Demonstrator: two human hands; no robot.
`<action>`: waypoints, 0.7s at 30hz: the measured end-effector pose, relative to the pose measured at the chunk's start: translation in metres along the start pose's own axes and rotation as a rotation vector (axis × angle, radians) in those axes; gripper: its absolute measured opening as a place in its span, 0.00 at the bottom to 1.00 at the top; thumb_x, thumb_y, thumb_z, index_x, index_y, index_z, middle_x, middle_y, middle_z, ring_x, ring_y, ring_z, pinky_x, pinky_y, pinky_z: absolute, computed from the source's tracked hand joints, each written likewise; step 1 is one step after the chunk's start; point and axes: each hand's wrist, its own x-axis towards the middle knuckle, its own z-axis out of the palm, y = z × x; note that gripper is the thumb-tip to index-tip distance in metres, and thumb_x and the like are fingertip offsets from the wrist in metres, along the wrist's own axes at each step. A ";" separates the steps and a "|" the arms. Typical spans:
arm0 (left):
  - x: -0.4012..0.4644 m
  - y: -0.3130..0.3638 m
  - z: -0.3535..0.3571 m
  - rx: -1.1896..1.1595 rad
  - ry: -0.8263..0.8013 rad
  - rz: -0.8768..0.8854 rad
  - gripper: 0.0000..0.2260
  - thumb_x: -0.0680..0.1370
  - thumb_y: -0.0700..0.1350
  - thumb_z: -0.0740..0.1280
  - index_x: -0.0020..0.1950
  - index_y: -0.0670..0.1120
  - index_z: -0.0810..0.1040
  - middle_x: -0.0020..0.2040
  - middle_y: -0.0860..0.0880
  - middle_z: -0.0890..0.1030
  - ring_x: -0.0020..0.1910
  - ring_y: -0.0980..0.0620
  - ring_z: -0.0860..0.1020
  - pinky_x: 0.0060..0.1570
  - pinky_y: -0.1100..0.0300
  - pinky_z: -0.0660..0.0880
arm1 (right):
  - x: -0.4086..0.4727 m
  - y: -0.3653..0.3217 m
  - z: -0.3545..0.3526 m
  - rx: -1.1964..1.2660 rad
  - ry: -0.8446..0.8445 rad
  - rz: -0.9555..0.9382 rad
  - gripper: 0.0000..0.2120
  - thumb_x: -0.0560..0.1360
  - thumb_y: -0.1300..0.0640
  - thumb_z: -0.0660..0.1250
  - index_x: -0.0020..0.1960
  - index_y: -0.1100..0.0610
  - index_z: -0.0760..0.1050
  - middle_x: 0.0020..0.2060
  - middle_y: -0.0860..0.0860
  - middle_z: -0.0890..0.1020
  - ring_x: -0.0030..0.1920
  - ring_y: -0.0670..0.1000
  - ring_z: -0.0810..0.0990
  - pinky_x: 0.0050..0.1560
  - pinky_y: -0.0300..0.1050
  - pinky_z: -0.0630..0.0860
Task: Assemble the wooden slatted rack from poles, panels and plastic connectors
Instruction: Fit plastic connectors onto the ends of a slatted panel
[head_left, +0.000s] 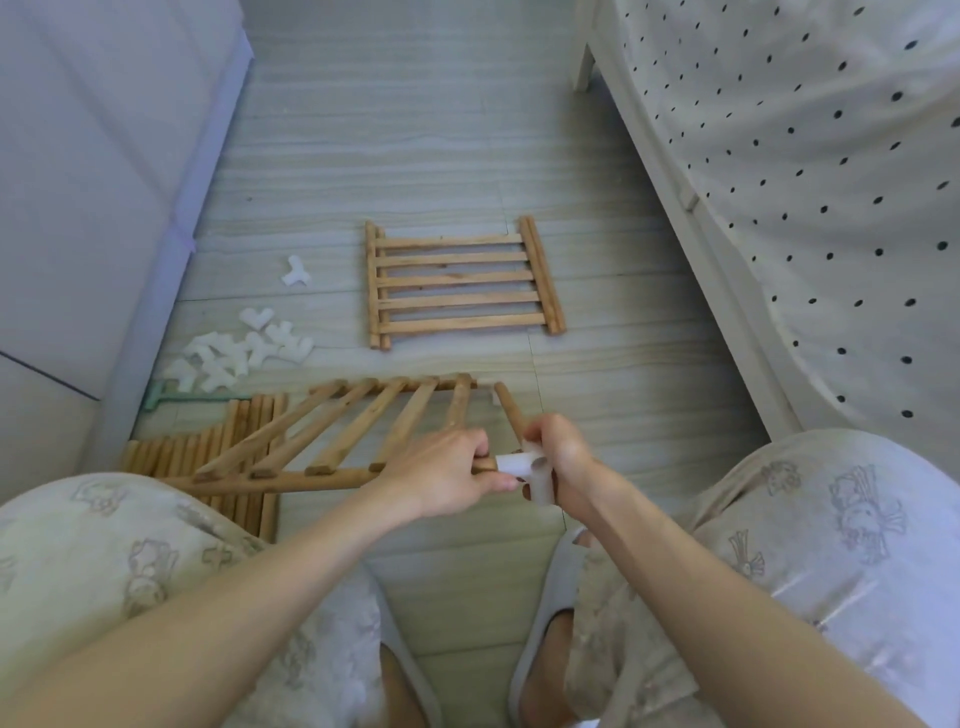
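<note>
Connectors (244, 348) left of flat panel (460, 283) — poles (228, 452) nearer.

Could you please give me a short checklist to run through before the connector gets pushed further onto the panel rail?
1. Left hand grips the rail of the held slatted panel: ok.
2. Right hand has a grip on the white connector: ok.
3. Connector socket in line with the rail end: ok, it sits at the rail's tip.
4. Rail fully seated in the socket: cannot tell, fingers hide the joint.
5. Spare connectors on the floor: ok.
6. Loose poles under the panel: ok.
</note>
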 end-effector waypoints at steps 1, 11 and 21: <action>0.000 0.001 -0.001 -0.014 -0.020 -0.002 0.15 0.75 0.62 0.63 0.43 0.50 0.69 0.40 0.54 0.71 0.35 0.57 0.67 0.33 0.60 0.61 | 0.000 -0.002 0.001 0.013 -0.017 0.029 0.12 0.76 0.63 0.51 0.34 0.56 0.62 0.24 0.50 0.68 0.26 0.50 0.65 0.27 0.42 0.62; 0.000 0.003 -0.012 -0.095 0.090 0.053 0.16 0.77 0.58 0.63 0.35 0.51 0.64 0.34 0.53 0.69 0.33 0.54 0.68 0.31 0.59 0.61 | 0.000 -0.017 0.011 0.037 0.101 -0.242 0.10 0.76 0.64 0.59 0.36 0.59 0.69 0.30 0.53 0.71 0.29 0.51 0.68 0.30 0.42 0.65; -0.022 0.017 -0.051 -0.492 0.470 0.244 0.09 0.71 0.54 0.71 0.39 0.51 0.75 0.29 0.55 0.69 0.32 0.56 0.67 0.35 0.60 0.62 | -0.055 -0.064 0.004 0.130 0.032 -0.533 0.08 0.75 0.64 0.58 0.38 0.57 0.68 0.29 0.51 0.69 0.29 0.50 0.66 0.23 0.35 0.63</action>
